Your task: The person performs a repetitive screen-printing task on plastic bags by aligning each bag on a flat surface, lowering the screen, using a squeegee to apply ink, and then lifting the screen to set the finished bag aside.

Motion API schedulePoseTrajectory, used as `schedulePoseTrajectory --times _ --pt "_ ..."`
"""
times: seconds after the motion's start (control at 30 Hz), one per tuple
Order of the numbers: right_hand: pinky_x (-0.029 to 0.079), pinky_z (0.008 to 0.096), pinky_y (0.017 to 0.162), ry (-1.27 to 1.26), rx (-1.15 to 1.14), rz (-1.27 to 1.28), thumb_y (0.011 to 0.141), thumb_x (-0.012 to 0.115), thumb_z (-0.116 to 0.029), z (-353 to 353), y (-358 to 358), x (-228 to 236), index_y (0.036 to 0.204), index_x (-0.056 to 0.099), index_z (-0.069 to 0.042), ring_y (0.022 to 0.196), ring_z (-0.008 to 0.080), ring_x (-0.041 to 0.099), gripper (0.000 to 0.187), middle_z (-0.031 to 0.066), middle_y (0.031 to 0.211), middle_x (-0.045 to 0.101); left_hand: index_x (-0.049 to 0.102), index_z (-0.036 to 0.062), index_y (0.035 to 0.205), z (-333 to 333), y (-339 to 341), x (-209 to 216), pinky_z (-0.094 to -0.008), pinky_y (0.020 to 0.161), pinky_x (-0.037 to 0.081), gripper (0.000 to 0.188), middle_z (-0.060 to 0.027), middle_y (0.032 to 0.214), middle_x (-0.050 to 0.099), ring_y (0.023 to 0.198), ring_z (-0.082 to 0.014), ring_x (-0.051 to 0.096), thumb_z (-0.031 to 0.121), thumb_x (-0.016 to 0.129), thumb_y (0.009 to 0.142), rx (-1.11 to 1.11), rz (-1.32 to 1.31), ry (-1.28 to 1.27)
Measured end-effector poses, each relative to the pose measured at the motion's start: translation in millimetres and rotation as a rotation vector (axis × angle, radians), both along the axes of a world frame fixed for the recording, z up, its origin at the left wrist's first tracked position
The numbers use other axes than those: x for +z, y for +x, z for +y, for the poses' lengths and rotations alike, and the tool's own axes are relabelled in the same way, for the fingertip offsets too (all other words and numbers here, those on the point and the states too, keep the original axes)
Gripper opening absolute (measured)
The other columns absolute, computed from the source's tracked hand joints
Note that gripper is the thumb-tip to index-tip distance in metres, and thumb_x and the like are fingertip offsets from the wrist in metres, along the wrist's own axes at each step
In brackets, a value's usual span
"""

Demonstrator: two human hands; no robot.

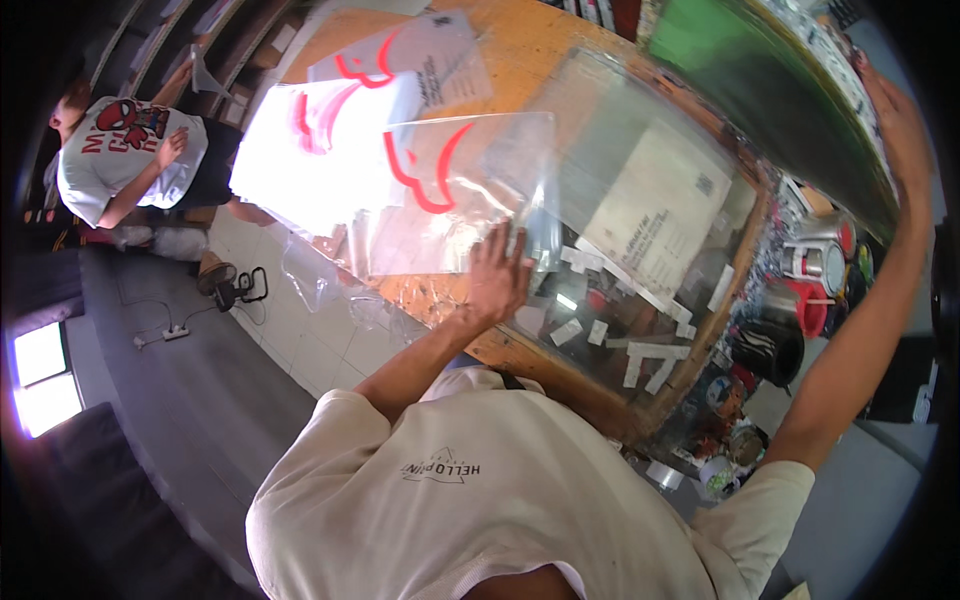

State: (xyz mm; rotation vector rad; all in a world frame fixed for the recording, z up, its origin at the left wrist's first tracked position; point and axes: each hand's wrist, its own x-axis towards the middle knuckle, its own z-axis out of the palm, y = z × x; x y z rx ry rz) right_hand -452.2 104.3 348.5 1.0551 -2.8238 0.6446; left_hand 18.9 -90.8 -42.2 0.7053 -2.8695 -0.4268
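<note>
My left hand (497, 278) lies flat with fingers spread at the near right edge of a clear plastic bag (450, 245) printed with a red curved shape. To the right, my right hand (893, 120) grips the outer edge of a raised, tilted screen-printing frame (770, 90) with green mesh; its fingertips are partly hidden. A glass work surface (590, 375) lies between my hands. On it rests a pale printed sheet (655, 205) under clear film, with several bits of white tape (655, 350) around it.
More printed plastic bags (310, 150) pile up at the left of the wooden table (535, 20), washed out by glare. Paint cans (815, 262) and a dark container (768, 350) stand right of the glass. Another person (140, 150) stands at far left by shelves.
</note>
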Motion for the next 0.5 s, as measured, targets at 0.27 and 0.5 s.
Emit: schedulePoseTrajectory --times 0.27,0.5 --pt "0.048 0.039 0.064 0.008 0.032 0.329 0.097 0.053 -0.064 -8 69 2 0.092 0.078 0.001 0.065 0.027 0.061 0.07 0.0157 0.068 0.066 0.028 0.0073 0.16 11 -104 -10 -0.0699 0.12 0.008 0.078 -0.0252 0.167 0.016 0.156 -0.0451 0.008 0.051 0.051 0.1 -0.005 -0.074 -0.115" --pt "0.026 0.033 0.044 0.089 -0.071 0.093 0.098 0.05 -0.067 -27 90 16 0.059 0.061 -0.009 0.045 0.0134 0.04 0.072 -0.0028 0.048 0.045 0.025 0.0111 0.162 53 -201 -26 -0.0681 0.121 0.007 0.081 -0.0203 0.169 0.015 0.157 -0.0411 0.006 0.057 0.049 0.1 -0.533 0.061 -0.056"
